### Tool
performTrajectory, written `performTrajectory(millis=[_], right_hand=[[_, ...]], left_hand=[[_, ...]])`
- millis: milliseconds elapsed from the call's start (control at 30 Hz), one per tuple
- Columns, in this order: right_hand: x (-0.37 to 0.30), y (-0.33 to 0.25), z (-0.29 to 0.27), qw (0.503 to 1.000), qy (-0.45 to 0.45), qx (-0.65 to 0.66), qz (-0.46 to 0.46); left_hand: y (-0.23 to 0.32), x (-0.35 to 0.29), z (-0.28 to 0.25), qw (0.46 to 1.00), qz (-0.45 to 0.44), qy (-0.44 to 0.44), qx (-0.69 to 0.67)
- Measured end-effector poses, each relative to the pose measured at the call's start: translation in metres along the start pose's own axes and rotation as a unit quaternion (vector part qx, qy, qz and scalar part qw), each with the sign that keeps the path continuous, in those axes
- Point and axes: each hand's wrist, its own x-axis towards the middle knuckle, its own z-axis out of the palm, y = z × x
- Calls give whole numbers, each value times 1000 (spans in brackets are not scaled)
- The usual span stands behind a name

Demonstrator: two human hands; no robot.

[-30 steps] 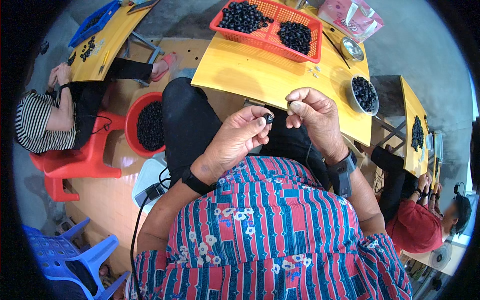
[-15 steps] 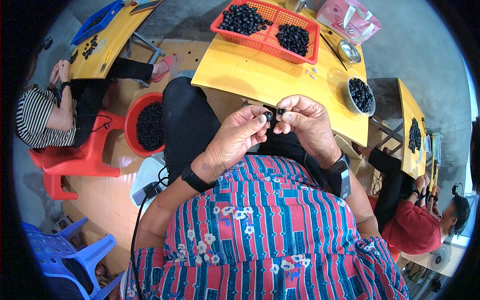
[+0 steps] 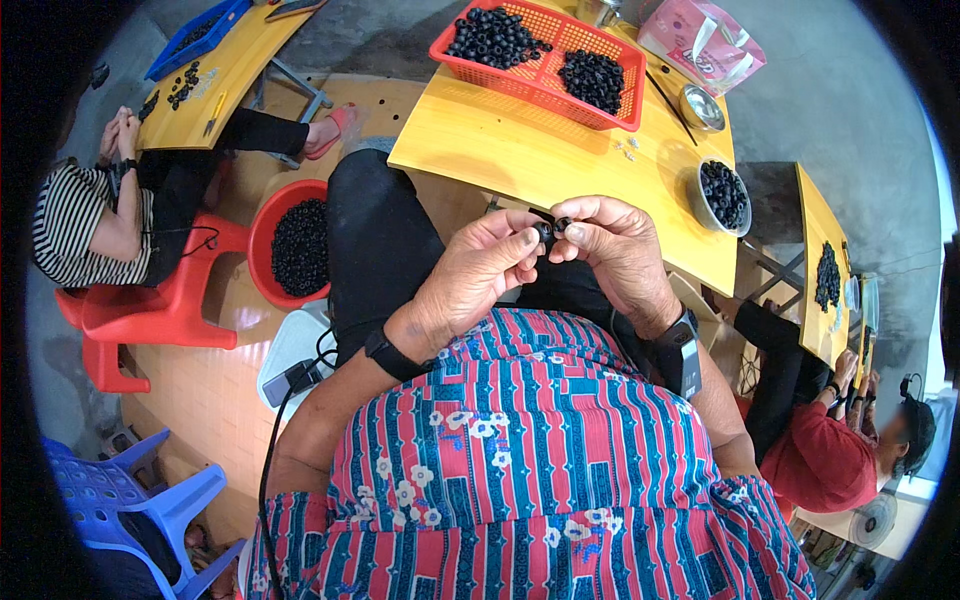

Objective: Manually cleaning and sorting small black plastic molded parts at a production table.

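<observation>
Above my lap, at the table's near edge, my two hands meet fingertip to fingertip. Pinched between thumb and fingers of my left hand [image 3: 488,262] is a round black ring-shaped part [image 3: 543,232]. My right hand [image 3: 612,252] pinches a smaller dark part [image 3: 562,226], with a pale glint at its middle; its exact kind is too small to make out. The two parts sit side by side, touching or nearly so. On the yellow table [image 3: 500,160] beyond stands a red plastic basket [image 3: 540,92] holding two heaps of black parts.
A clear bowl of black parts [image 3: 722,196], a metal bowl [image 3: 700,108], a thin black stick [image 3: 672,108] and a pink bag [image 3: 700,45] are on the table. A red tub [image 3: 262,240] stands left of my leg. People sit at tables on both sides.
My hands have come slightly closer, bringing the two black parts from a small gap to side by side. The view has shifted a little.
</observation>
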Motion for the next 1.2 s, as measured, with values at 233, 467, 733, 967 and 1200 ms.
performTrajectory(millis=[233, 467, 733, 967, 1200], right_hand=[[2, 1, 3, 1000, 0, -10, -4], [3, 2, 2, 1000, 4, -23, -5], [5, 0, 4, 999, 8, -46, -7], [6, 2, 4, 999, 1, -41, -7], [9, 2, 5, 998, 2, -57, -13]], left_hand=[[0, 0, 1, 1000, -6, 7, -5], [0, 0, -1, 1000, -6, 10, 1], [0, 1, -1, 1000, 4, 16, 7], [1, 1, -2, 1000, 1, 16, 5], [1, 1, -1, 1000, 7, 23, 10]])
